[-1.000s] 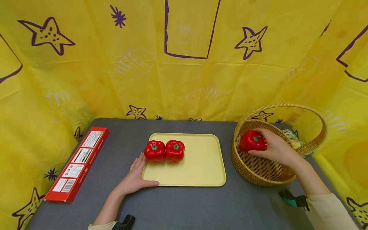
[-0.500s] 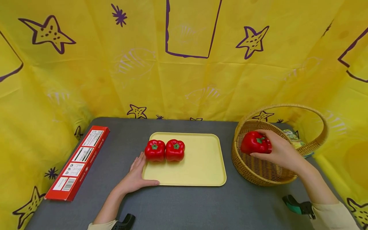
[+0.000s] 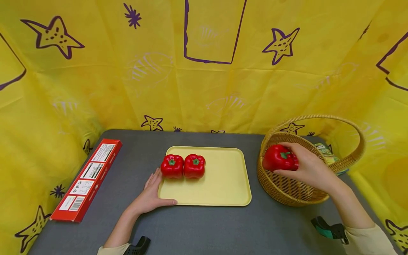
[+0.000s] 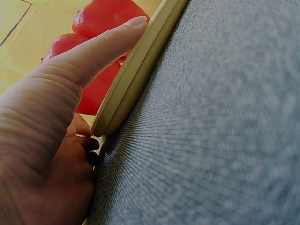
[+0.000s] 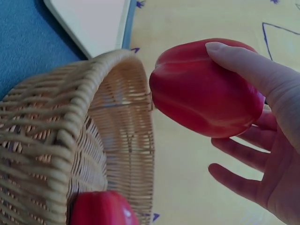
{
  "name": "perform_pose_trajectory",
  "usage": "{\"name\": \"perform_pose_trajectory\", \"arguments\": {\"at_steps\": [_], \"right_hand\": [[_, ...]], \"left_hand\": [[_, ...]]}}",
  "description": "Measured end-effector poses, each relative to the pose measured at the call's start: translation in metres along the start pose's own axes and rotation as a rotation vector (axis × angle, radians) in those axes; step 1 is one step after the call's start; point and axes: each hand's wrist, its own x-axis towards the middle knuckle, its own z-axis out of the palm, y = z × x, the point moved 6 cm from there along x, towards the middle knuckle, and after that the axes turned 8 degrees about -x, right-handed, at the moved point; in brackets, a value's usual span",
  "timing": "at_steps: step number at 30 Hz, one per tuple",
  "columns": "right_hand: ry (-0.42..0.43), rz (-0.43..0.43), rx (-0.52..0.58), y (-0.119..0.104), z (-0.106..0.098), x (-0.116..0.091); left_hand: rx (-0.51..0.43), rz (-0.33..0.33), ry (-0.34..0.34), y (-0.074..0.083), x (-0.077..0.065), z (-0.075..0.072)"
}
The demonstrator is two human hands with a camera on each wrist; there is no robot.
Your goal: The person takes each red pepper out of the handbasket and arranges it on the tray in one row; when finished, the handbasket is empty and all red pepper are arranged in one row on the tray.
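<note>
Over the wicker basket [image 3: 271,191] at the right, my right hand [image 3: 313,168] holds a red bell pepper [image 3: 278,158] between thumb and fingers. The right wrist view shows this bell pepper [image 5: 204,89] lying sideways in the hand, beside the basket rim [image 5: 89,93]. Another red pepper [image 5: 105,208] is partly visible low inside the basket. My left hand [image 3: 148,198] rests at the pale yellow tray's [image 3: 223,180] front left corner. Its thumb [image 4: 112,42] lies straight against the rim. Two red bell peppers [image 3: 172,166] stand side by side on the tray's left part.
A long red box [image 3: 87,180] with white labels lies at the table's left side. Behind the basket, a green and yellow packet [image 3: 326,154] is partly hidden. The basket's tall handle [image 3: 353,141] arches up at the right. Yellow patterned cloth [image 3: 204,99] encloses the grey table.
My right hand shifts slightly right with the bell pepper, then slightly back left, staying over the basket. The left hand, the tray and its two peppers hold still.
</note>
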Motion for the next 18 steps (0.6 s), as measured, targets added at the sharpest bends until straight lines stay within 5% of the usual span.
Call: {"name": "perform_pose_trajectory", "arguments": {"at_steps": [18], "right_hand": [[-0.001, -0.11, 0.025, -0.028, 0.024, 0.021]], "left_hand": [[0.011, -0.007, -0.002, 0.001, 0.001, 0.0]]}}
